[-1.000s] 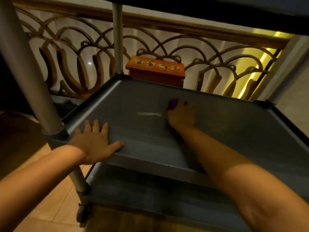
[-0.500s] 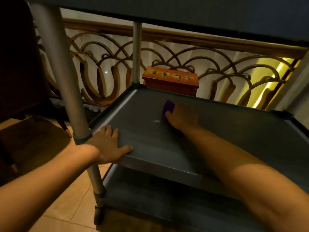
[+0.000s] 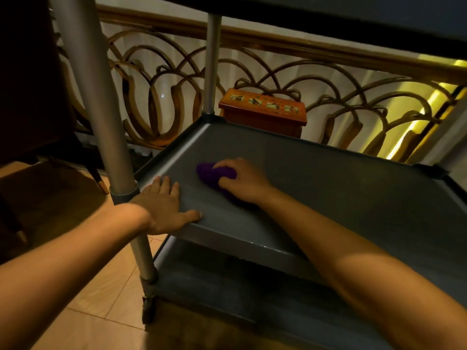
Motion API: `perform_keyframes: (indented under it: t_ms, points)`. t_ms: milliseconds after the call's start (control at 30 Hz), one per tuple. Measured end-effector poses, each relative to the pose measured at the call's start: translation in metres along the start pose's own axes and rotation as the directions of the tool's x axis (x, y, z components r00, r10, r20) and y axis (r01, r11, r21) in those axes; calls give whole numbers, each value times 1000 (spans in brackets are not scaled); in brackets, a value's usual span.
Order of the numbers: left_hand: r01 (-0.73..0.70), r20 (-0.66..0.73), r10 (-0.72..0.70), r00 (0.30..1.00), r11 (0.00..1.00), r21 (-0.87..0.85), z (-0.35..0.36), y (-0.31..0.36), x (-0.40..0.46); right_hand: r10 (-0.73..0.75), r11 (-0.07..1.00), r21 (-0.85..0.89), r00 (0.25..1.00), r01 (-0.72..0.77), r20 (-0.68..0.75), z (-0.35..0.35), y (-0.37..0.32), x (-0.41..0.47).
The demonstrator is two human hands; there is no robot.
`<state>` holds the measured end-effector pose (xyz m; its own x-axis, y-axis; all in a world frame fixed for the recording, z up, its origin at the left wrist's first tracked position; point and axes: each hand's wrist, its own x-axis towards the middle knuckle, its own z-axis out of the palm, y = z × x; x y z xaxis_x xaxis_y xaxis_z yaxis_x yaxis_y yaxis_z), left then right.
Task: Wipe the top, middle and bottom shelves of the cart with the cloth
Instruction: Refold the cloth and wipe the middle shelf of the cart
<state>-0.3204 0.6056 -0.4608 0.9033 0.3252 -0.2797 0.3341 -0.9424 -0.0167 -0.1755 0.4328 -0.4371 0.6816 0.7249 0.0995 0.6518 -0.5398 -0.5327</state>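
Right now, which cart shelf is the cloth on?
The middle shelf. The right hand presses the purple cloth onto its left part; the bottom shelf below and the top shelf overhead have nothing touching them.

Purple cloth (image 3: 211, 176), dark grey middle shelf (image 3: 328, 188), orange-brown box (image 3: 262, 109) with pictured lid

1. Indoor, dim, warm light; looks like a furnished home or hotel-style interior.
2. Wooden plank floor (image 3: 101, 286) at 7 o'clock.
3. Ornate curved wooden railing (image 3: 265, 61) across 12 o'clock, pale curtain behind it.
4. Small decorated orange wooden box (image 3: 262, 109) at 12 o'clock.
5. Dark chair legs (image 3: 98, 178) at 9 o'clock.
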Motion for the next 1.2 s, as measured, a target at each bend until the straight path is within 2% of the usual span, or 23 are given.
perform_keyframes:
  t_ms: [100, 200, 267, 367, 433, 533, 633, 733, 800, 967, 1200]
  points:
    - [-8, 55, 12, 998, 997, -77, -7, 1, -6, -61, 998, 23, 991, 58, 117, -5, -1, -31]
    - [-44, 0, 45, 999, 989, -143, -9, 1, -14, -39, 997, 69, 978, 25, 205, -21, 4, -38]
    - [-51, -113, 36, 993, 989, -140, -4, 5, -25, -20, 995, 101, 997, 12, 73, -27, 7, -17]
    - [-23, -277, -7, 961, 994, -105, 17, 10, -41, 75, 965, 262, 984, -31, -160, -27, 8, 38]
    - [-24, -276, -7, 961, 994, -109, 22, 10, -47, 92, 963, 266, 984, -49, -153, -12, 1, 68]
    - [-16, -254, -22, 967, 989, -148, 19, 7, -45, 16, 971, 239, 999, -7, -34, 21, -16, 81]
    - [-36, -272, -12, 962, 985, -170, 18, 2, -43, -69, 967, 247, 996, 54, 53, 25, -27, 52]
    - [-54, -272, -9, 962, 974, -222, 19, 1, -45, -82, 970, 240, 974, 29, 213, 5, -24, 5]
    - [-58, -253, -8, 967, 966, -252, 16, 3, -45, -91, 965, 261, 961, 21, 260, -4, -20, -28]
    - [-26, -218, -30, 976, 968, -250, 10, 11, -50, -69, 967, 254, 969, 7, 236, -27, -12, -97]
    - [6, -212, -44, 976, 984, -179, 6, 15, -53, 75, 978, 177, 981, -107, 177, -64, 28, -167]
